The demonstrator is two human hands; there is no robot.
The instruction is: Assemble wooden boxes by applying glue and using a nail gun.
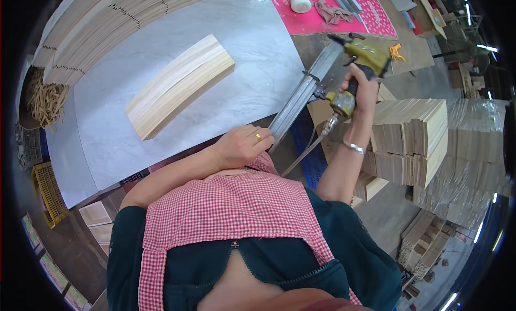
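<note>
Marble worktop (236,69) amid stacked wood slats (414,133)

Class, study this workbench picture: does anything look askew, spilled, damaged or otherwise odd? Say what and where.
Nothing looks spilled or broken. The bundle of wood strips lies slantwise on the grey table, apart from the stacks at its far edge. The right hand grips a yellow nail gun off the table, while the left hand closes on its long metal magazine.

Plastic-wrapped bundles of boards (475,166) stand stacked at right.
</note>
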